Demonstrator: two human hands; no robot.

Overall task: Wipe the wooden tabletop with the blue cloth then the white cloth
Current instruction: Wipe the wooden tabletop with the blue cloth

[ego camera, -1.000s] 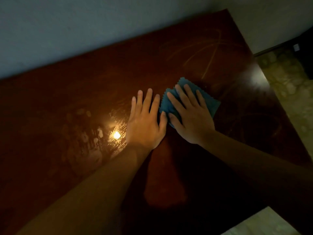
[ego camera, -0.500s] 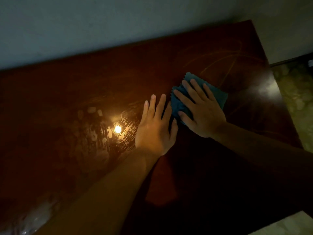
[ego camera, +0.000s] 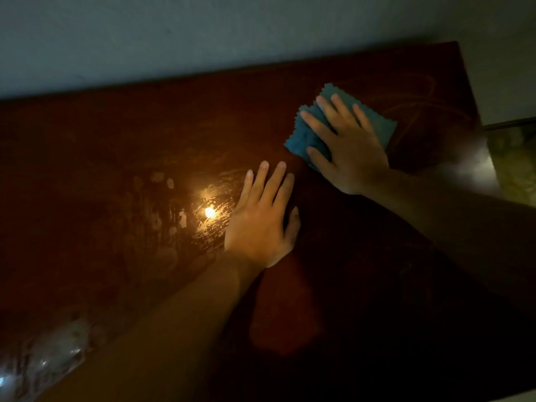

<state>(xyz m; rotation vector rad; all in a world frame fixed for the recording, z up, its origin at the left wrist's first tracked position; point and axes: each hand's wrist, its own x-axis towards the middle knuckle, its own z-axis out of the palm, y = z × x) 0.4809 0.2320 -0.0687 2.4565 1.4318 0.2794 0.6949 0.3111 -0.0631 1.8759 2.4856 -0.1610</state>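
**Blue cloth pressed flat on the dark table**

Head view: the right hand (ego camera: 352, 152) lay palm-down, fingers spread, pressing the blue cloth (ego camera: 304, 137) onto the wooden table (ego camera: 116, 140) toward its far right; its grip was open, clutching nothing. The left hand (ego camera: 261, 224) rested flat and empty on the bare wood, nearer, just left of the cloth. A bright light reflection (ego camera: 209, 212) glinted beside it.

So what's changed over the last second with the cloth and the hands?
The right hand has slid the blue cloth away from the left hand, toward the tabletop's far right corner. Both palms stay flat; nothing was picked up or let go.
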